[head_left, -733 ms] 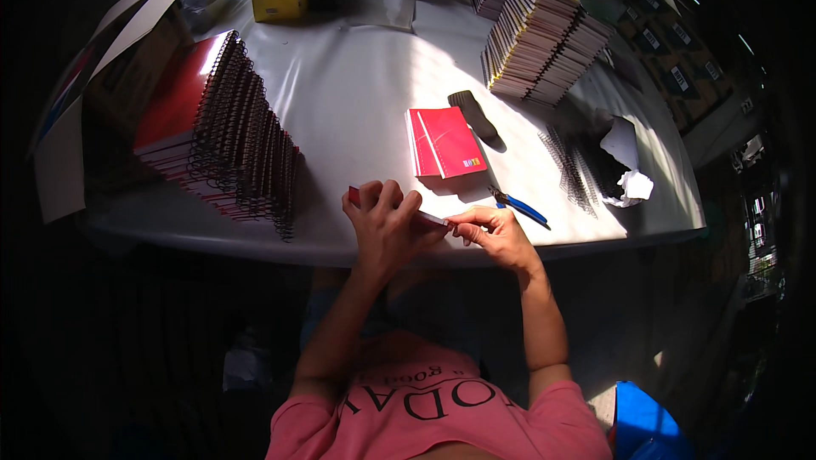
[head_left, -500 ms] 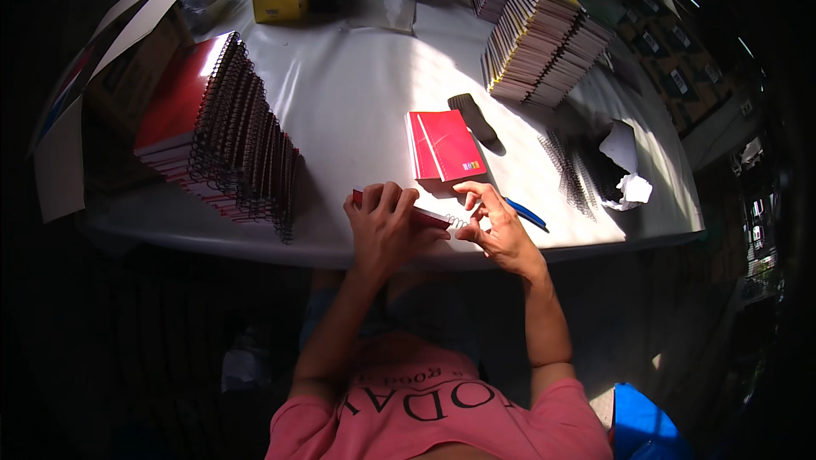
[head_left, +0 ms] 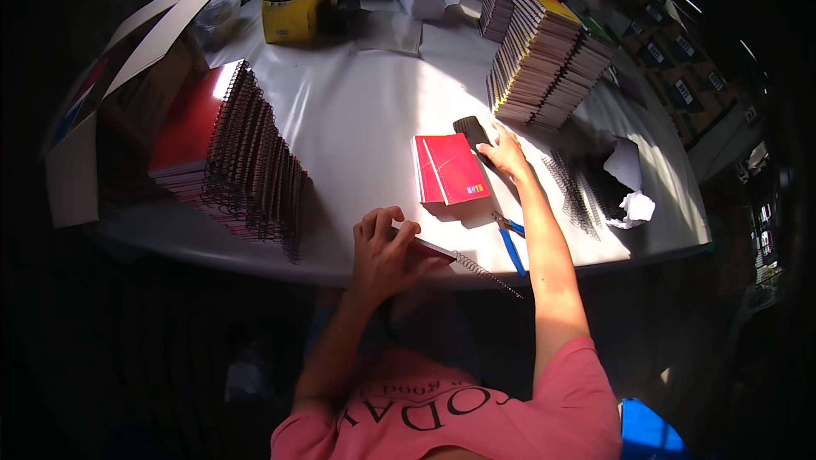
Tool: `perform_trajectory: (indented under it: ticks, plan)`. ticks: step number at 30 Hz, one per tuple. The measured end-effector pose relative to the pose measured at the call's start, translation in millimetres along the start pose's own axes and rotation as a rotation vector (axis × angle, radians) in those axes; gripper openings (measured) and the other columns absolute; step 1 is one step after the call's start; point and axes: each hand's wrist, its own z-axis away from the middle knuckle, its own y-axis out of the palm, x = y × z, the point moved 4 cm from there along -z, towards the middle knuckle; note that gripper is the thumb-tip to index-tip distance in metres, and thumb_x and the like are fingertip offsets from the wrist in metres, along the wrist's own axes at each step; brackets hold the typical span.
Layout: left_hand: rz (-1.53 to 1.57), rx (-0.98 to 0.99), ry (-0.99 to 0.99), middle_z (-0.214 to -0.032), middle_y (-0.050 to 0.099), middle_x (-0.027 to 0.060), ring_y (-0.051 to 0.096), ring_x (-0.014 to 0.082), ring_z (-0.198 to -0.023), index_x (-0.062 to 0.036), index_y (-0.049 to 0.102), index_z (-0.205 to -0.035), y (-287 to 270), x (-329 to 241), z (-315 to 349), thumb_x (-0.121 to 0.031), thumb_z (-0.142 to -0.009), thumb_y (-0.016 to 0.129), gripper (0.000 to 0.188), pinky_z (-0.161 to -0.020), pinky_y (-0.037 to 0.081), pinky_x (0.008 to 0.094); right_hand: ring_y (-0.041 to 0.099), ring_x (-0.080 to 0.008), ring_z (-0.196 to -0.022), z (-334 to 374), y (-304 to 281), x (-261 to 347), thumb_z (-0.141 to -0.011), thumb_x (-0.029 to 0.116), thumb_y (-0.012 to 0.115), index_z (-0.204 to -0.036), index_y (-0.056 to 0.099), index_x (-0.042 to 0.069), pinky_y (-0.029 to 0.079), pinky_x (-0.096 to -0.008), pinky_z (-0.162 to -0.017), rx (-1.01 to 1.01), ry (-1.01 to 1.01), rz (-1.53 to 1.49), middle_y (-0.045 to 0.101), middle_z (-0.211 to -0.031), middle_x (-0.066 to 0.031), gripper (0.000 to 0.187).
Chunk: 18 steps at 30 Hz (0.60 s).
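My left hand (head_left: 382,252) is closed round a small red notebook (head_left: 435,249) held on edge at the table's front. A thin wire coil (head_left: 489,274) runs out of the notebook's right end, its free tail slanting down past the table edge. Stretched forward, my right hand (head_left: 507,154) has its thumb and fingers apart over the right side of a black, ribbed, oblong object (head_left: 473,135). Whether it grips that object I cannot see; the fingers look open. Just left lie red notebooks (head_left: 450,169) with punched edges. Blue-handled pliers (head_left: 512,249) rest beside my right forearm.
Coil-bound red notebooks (head_left: 191,124) are stacked at left, by cardboard flaps (head_left: 161,39). Tall notebook stacks (head_left: 552,60) stand at back right. Loose black coils (head_left: 571,192) and torn white paper (head_left: 633,207) lie right. A yellow box (head_left: 289,22) sits at the back.
My right hand has left the coil beside the notebook and moved forward to the black object. The coil's free tail and the pliers now show more fully. My left hand still holds the notebook.
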Motion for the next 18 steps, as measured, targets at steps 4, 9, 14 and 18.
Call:
perform_trajectory:
  ticks: [4, 9, 14, 18]
  plan:
    - [-0.004, 0.031, -0.037, -0.104, 0.049, 0.0095, 0.043, 0.0306, -0.104, -0.0071, 0.055, -0.085, -1.0, 5.8, 2.2, -0.042, -0.060, 0.080, 0.049, -0.087, 0.036, 0.0445, 0.061, -0.0156, -0.068, -2.5, -7.4, 21.8, -0.070, 0.001, 0.067, -0.117, 0.055, -0.005, 0.048, -0.0285, -0.063, 0.423, 0.140, -0.736, 0.064, -0.083, -0.0090, 0.049]
    - [0.040, 0.009, -0.064, -0.105, 0.049, 0.0092, 0.043, 0.0296, -0.107, -0.0080, 0.056, -0.090, 6.1, 7.8, 9.9, -0.048, -0.064, 0.076, 0.051, -0.091, 0.031, 0.0463, 0.060, -0.0171, -0.089, 89.1, -99.1, 83.6, -0.074, 0.003, 0.058, -0.109, 0.059, -0.002, 0.047, -0.0283, -0.079, 0.044, 0.089, -1.626, 0.063, -0.100, -0.0124, 0.035]
    - [0.088, 0.042, -0.067, -0.106, 0.048, 0.0086, 0.041, 0.0302, -0.108, -0.0080, 0.056, -0.089, 8.8, 13.4, 13.9, -0.044, -0.060, 0.078, 0.052, -0.092, 0.031, 0.0478, 0.061, -0.0242, -0.093, 190.6, -65.7, 111.0, -0.086, 0.028, 0.063, -0.097, 0.066, -0.002, 0.048, -0.0375, -0.084, 0.569, -0.383, -1.529, 0.063, -0.100, -0.0147, 0.032]
    - [0.119, 0.048, -0.086, -0.107, 0.048, 0.0085, 0.041, 0.0306, -0.108, -0.0075, 0.056, -0.090, 7.6, 11.4, 9.9, -0.041, -0.057, 0.078, 0.051, -0.092, 0.031, 0.0477, 0.063, -0.0242, -0.091, 189.5, -66.6, 99.4, -0.083, 0.022, 0.065, -0.088, 0.071, -0.001, 0.048, -0.0357, -0.085, 0.483, -0.374, -1.529, 0.068, -0.091, -0.0143, 0.024]
